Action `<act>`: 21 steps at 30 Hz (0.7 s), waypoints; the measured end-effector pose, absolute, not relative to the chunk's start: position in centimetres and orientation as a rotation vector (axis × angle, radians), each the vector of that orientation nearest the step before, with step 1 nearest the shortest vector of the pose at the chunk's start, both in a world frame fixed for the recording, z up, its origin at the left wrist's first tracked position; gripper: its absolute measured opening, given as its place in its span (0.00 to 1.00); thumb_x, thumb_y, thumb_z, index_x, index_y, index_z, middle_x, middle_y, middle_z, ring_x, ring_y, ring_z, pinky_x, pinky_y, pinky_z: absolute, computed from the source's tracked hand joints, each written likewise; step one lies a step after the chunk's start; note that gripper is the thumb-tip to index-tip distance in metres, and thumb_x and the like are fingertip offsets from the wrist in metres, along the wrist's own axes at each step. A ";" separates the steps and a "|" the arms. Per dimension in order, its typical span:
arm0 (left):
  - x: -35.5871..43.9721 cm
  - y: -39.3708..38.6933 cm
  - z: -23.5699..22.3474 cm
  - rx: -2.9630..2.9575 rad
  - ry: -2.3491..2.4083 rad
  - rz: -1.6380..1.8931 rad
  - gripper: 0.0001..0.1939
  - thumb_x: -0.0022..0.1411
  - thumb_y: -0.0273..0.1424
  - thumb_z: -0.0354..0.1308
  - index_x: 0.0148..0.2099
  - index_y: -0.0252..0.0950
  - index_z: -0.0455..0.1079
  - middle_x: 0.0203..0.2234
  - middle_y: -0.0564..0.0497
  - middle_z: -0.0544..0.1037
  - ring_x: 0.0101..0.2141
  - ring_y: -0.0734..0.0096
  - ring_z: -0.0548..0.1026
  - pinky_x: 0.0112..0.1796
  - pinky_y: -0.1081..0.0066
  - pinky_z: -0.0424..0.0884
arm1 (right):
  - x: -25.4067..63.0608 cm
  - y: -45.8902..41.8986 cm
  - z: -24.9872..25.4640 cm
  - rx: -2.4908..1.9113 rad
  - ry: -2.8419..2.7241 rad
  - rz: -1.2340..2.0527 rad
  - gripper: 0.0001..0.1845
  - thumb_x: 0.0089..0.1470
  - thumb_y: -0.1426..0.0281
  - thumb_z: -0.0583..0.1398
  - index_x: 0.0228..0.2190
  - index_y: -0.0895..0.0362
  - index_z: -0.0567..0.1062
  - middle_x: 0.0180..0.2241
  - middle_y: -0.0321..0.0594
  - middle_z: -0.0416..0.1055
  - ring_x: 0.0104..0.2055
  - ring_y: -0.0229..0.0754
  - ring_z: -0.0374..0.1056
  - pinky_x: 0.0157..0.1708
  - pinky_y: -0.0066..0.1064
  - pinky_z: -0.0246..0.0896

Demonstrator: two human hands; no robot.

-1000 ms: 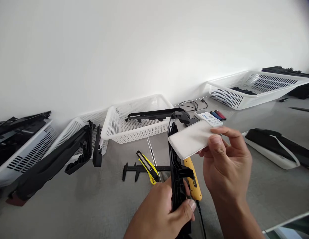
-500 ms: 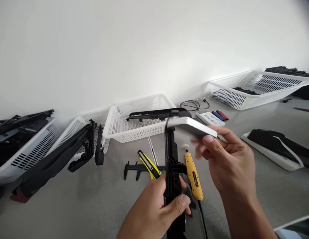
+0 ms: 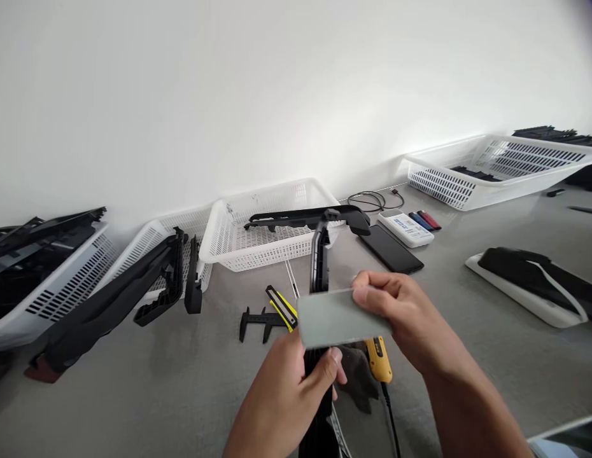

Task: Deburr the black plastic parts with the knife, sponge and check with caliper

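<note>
My left hand (image 3: 296, 388) is closed around a long black plastic trim piece (image 3: 319, 261), which stands upright in front of me with its ribbed inner side showing. In my right hand (image 3: 396, 312) a flat grey rectangular sheet (image 3: 338, 318) is pinched between thumb and fingers. The sheet lies across the front of the trim piece, just above my left thumb, and hides part of it; whether the two touch I cannot tell. Behind my hands lie a yellow rotary tool (image 3: 379, 362), partly covered, a yellow utility knife (image 3: 281, 306) and a black caliper (image 3: 262, 321).
A white basket (image 3: 258, 257) with a black trim piece across it stands at the back. More baskets (image 3: 449, 191) stand right and left, with black parts. A black phone (image 3: 391, 248), a white box (image 3: 405, 229) and a black-and-white part (image 3: 525, 286) lie on the grey table.
My right hand has brought the sheet down and left, from the trim piece's top to its middle. The sheet's broad grey face now shows. The trim piece has tilted and lowered slightly.
</note>
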State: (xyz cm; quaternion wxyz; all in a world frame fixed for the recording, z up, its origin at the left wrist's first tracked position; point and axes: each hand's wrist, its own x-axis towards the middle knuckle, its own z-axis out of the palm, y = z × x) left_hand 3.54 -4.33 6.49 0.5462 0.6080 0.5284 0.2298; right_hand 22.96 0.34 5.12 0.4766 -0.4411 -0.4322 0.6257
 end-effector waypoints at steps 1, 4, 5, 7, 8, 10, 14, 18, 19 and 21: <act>3.4 -4.2 6.4 1.453 1.269 0.573 0.17 0.76 0.43 0.54 0.37 0.40 0.73 0.29 0.51 0.80 0.29 0.63 0.78 0.35 0.66 0.71 | 23.0 0.3 5.2 -1.081 -1.106 1.548 0.21 0.49 0.56 0.74 0.23 0.56 0.74 0.18 0.31 0.66 0.20 0.34 0.56 0.21 0.26 0.49; 3.2 -4.1 6.3 1.421 1.314 0.707 0.19 0.77 0.46 0.54 0.37 0.40 0.73 0.28 0.51 0.79 0.29 0.64 0.76 0.34 0.66 0.69 | 22.7 0.4 5.2 -1.116 -1.068 1.414 0.20 0.51 0.55 0.73 0.25 0.56 0.74 0.20 0.32 0.67 0.22 0.36 0.58 0.23 0.27 0.53; 3.2 -4.1 6.3 1.376 1.323 0.765 0.19 0.76 0.47 0.55 0.39 0.40 0.73 0.29 0.51 0.79 0.29 0.65 0.76 0.34 0.67 0.70 | 22.6 0.4 5.1 -1.130 -1.025 1.330 0.20 0.52 0.55 0.71 0.25 0.55 0.74 0.21 0.32 0.66 0.22 0.36 0.58 0.23 0.27 0.53; 3.1 -4.2 6.3 1.242 1.321 0.910 0.17 0.74 0.48 0.59 0.44 0.40 0.74 0.29 0.52 0.78 0.28 0.67 0.75 0.33 0.68 0.70 | 22.5 0.6 4.9 -1.170 -0.985 1.203 0.20 0.56 0.54 0.69 0.25 0.55 0.73 0.21 0.30 0.64 0.22 0.35 0.57 0.23 0.27 0.51; 3.1 -4.3 6.4 1.162 1.313 1.001 0.15 0.73 0.47 0.61 0.47 0.40 0.74 0.27 0.53 0.77 0.27 0.68 0.74 0.31 0.70 0.69 | 22.4 0.7 4.7 -1.195 -0.999 1.179 0.20 0.57 0.54 0.68 0.26 0.55 0.73 0.21 0.30 0.63 0.22 0.35 0.56 0.22 0.27 0.50; 3.0 -4.3 6.6 0.995 1.256 1.208 0.14 0.71 0.44 0.64 0.51 0.40 0.74 0.24 0.56 0.75 0.23 0.71 0.71 0.28 0.73 0.67 | 22.3 0.9 4.3 -1.245 -1.093 1.208 0.20 0.57 0.53 0.68 0.26 0.55 0.73 0.21 0.31 0.64 0.22 0.36 0.57 0.22 0.27 0.50; 2.3 -4.0 6.9 0.709 0.972 1.521 0.16 0.71 0.46 0.61 0.46 0.37 0.75 0.20 0.56 0.70 0.19 0.74 0.66 0.22 0.75 0.64 | 21.5 1.2 3.5 -1.311 -1.405 1.267 0.19 0.60 0.53 0.65 0.32 0.57 0.80 0.20 0.32 0.68 0.23 0.37 0.59 0.23 0.28 0.50; 0.7 -3.4 6.3 0.550 0.792 1.600 0.22 0.72 0.51 0.58 0.43 0.36 0.77 0.21 0.55 0.68 0.20 0.74 0.65 0.22 0.76 0.66 | 20.7 0.5 3.9 -1.269 -1.603 1.284 0.17 0.65 0.56 0.63 0.35 0.57 0.82 0.22 0.34 0.72 0.24 0.39 0.64 0.24 0.28 0.53; 0.2 -3.3 6.0 0.529 0.763 1.602 0.22 0.72 0.50 0.58 0.43 0.36 0.77 0.21 0.55 0.68 0.20 0.74 0.66 0.22 0.76 0.67 | 20.6 0.1 4.2 -1.233 -1.647 1.318 0.16 0.65 0.56 0.63 0.34 0.56 0.82 0.23 0.35 0.74 0.25 0.39 0.65 0.24 0.28 0.54; -0.5 -3.0 5.5 0.484 0.702 1.627 0.20 0.73 0.48 0.58 0.41 0.36 0.76 0.22 0.55 0.68 0.21 0.74 0.66 0.22 0.76 0.69 | 20.5 -1.0 5.1 -1.131 -1.762 1.420 0.12 0.63 0.59 0.66 0.37 0.54 0.83 0.27 0.36 0.78 0.27 0.40 0.69 0.26 0.27 0.59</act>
